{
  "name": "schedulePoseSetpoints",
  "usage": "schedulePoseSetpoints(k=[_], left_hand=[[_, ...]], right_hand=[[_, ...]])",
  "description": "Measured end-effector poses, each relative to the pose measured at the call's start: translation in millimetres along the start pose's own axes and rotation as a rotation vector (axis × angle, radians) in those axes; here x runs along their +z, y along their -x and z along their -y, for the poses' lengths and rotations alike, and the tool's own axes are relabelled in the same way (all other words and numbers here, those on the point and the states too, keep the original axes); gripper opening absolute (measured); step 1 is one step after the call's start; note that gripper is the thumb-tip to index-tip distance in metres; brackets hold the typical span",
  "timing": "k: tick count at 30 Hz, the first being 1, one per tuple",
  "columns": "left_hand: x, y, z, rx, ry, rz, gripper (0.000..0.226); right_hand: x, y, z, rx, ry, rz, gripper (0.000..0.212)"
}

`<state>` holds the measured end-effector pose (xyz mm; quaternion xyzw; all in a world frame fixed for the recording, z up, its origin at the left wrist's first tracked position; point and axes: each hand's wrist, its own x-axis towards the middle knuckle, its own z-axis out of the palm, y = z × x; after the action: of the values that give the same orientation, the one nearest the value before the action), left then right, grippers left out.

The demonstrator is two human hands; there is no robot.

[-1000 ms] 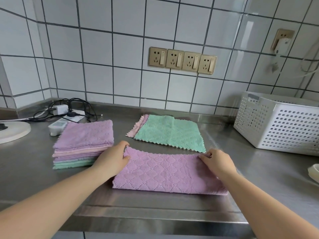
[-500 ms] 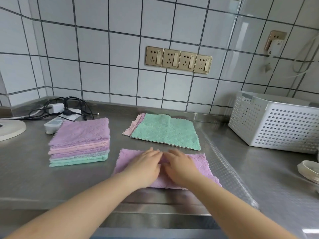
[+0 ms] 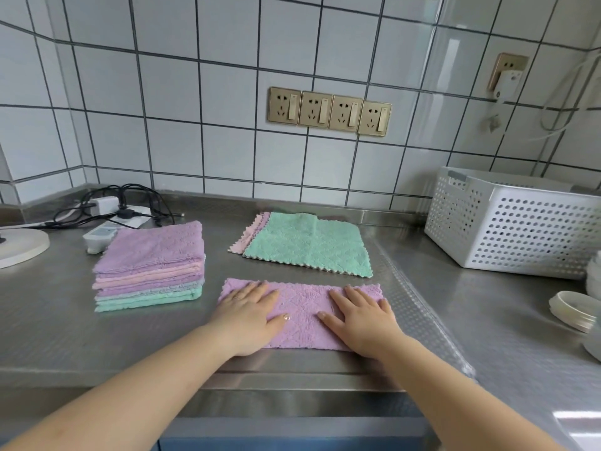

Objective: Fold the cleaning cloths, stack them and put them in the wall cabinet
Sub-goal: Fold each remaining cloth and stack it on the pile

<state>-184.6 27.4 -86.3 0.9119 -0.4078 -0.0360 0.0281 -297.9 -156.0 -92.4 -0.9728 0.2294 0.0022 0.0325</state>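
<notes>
tiled kitchen, steel counter [image 3: 48,320] | purple cloth [image 3: 300,312] half-folded at front edge | left hand [image 3: 248,317], right hand [image 3: 361,319] fingers flat, pressing it | soft, light, limp; likely pinch corners | folded stack [image 3: 149,268] left

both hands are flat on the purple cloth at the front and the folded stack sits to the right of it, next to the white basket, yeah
Not quite. Both the left hand and the right hand do lie flat on the purple cloth at the front, but the folded stack sits to its left, near the power strip. The white basket is on the far right. The head view shows this.
</notes>
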Motion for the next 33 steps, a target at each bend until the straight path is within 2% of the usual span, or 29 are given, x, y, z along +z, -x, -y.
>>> schedulePoseSetpoints(k=[4,8,12,14,16,19,25,28,31,32,33], left_hand=[[-1.8,5.3,0.9,-0.004,0.002,0.021,0.063],[-2.9,5.3,-5.7,0.008,-0.008,-0.059,0.057],[-6.5,14.5,-51.2,0.328,0.164,-0.186,0.042],[-6.7,21.6,-83.4,0.473,0.207,-0.163,0.039],[-2.6,24.3,-109.5,0.545,0.173,-0.109,0.039],[5.0,21.9,-133.5,0.54,0.085,-0.093,0.038],[11.6,10.6,-143.3,0.471,-0.03,-0.254,0.035],[8.6,6.5,-139.9,0.427,0.169,-0.335,0.027],[-0.1,10.6,-134.9,0.368,0.386,-0.453,0.011],[-2.4,12.9,-132.4,0.348,0.445,-0.48,0.009],[-3.8,15.2,-129.4,0.325,0.518,-0.5,0.017]], right_hand=[[-4.3,2.7,-21.1,0.09,0.013,0.034,0.068],[-9.3,9.0,-47.1,0.197,0.066,-0.045,0.06],[-18.3,23.2,-73.7,0.227,0.095,-0.134,0.045],[-20.6,32.0,-79.5,0.199,0.089,-0.169,0.045],[-21.6,40.2,-80.5,0.168,0.097,-0.183,0.045],[-25.3,49.7,-82.0,0.147,0.098,-0.19,0.046],[-35.8,58.9,-89.3,0.177,0.034,-0.217,0.044],[-39.0,60.0,-89.5,0.163,-0.046,-0.221,0.045],[-44.5,59.9,-87.4,0.13,-0.246,-0.235,0.051],[-46.0,59.9,-86.2,0.111,-0.32,-0.236,0.054],[-47.0,60.3,-84.4,0.093,-0.401,-0.23,0.056]])
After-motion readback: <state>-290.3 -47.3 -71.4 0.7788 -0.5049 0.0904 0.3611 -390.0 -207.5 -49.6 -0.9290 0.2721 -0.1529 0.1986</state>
